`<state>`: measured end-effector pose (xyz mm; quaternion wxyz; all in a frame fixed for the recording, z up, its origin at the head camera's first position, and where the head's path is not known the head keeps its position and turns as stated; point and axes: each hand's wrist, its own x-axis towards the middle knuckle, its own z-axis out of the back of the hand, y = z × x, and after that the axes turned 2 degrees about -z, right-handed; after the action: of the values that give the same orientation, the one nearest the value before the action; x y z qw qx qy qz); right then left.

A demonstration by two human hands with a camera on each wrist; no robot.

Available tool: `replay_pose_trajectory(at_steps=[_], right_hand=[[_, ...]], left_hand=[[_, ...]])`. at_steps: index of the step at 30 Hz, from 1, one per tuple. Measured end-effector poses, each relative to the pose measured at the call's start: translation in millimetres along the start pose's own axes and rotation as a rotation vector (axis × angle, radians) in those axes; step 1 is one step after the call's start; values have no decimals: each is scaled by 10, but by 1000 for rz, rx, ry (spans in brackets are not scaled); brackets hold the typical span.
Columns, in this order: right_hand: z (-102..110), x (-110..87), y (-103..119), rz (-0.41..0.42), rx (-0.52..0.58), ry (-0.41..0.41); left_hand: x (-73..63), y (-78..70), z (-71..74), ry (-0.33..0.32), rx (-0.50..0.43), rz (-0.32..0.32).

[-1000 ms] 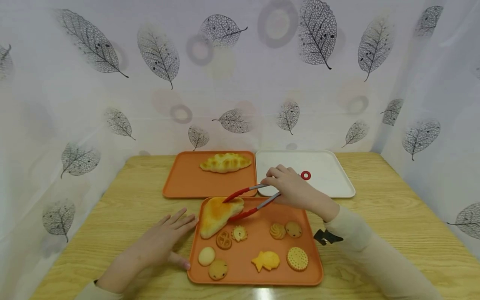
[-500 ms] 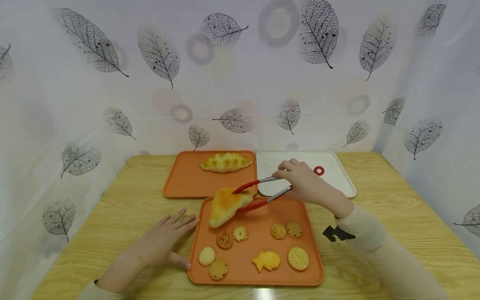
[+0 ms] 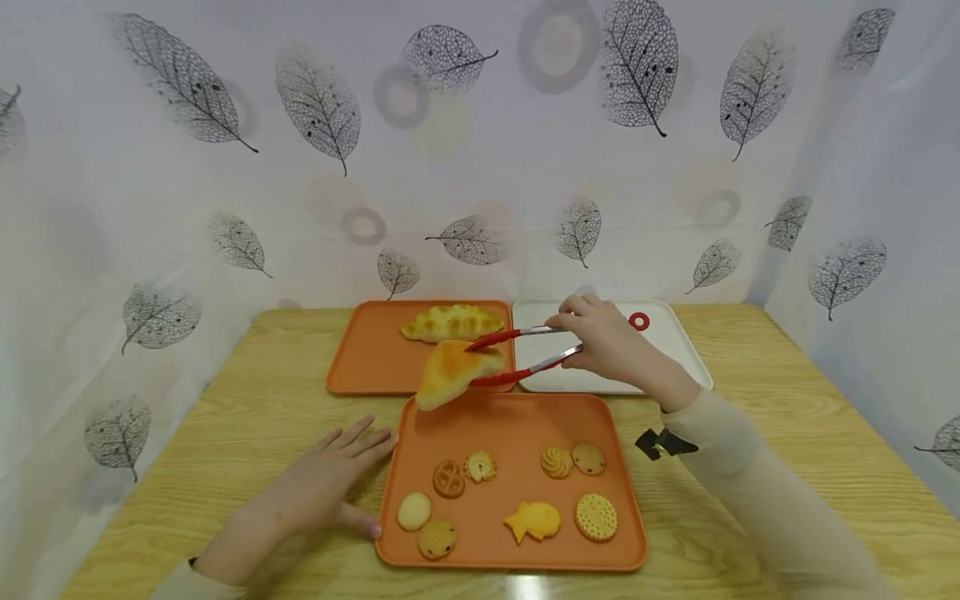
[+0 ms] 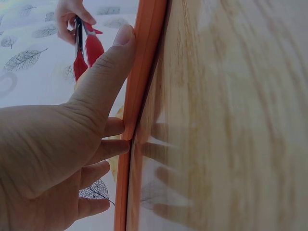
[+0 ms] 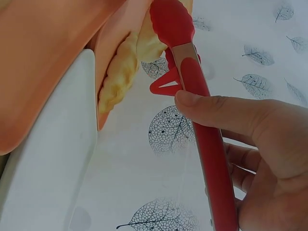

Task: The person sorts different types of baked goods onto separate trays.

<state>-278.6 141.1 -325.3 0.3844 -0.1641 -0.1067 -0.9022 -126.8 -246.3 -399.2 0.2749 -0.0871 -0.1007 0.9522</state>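
Note:
My right hand (image 3: pixel 607 337) grips a pair of red-tipped metal tongs (image 5: pixel 211 159), thumb on one arm and fingers round the other. Between the tong tips hangs a golden triangular bread (image 3: pixel 450 371), raised over the gap where the two orange trays meet. My left hand (image 3: pixel 322 475) has its fingers spread, touching the left rim of the near orange tray (image 3: pixel 517 557); its thumb lies along that rim in the left wrist view. On the far orange tray (image 3: pixel 360 367) sits a long braided bread (image 3: pixel 452 323), just behind the raised one.
Several cookies lie on the near tray, among them a fish-shaped one (image 3: pixel 534 521), a pretzel-shaped one (image 3: pixel 448 479) and a dotted round one (image 3: pixel 596 517). A white tray (image 3: pixel 675 367) stands at the back right, under my right hand. A leaf-patterned curtain (image 3: pixel 480 167) closes off the back.
The tongs have lifted the triangular bread off the near tray's back left corner and carried it away from me and slightly right. My left hand has stayed in place.

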Motion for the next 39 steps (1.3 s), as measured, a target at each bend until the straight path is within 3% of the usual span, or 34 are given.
replay_pose_trajectory(at_steps=[14,20,39], right_hand=[[-157,403,72,-27,-4,37],[-261,591,138,-78,26,115],[-602,1126,400,-126,-47,302]], left_hand=[[-3,21,-31,-17,7,-12],[2,16,-19,-14,-3,-10],[7,15,-4,-7,7,-4]])
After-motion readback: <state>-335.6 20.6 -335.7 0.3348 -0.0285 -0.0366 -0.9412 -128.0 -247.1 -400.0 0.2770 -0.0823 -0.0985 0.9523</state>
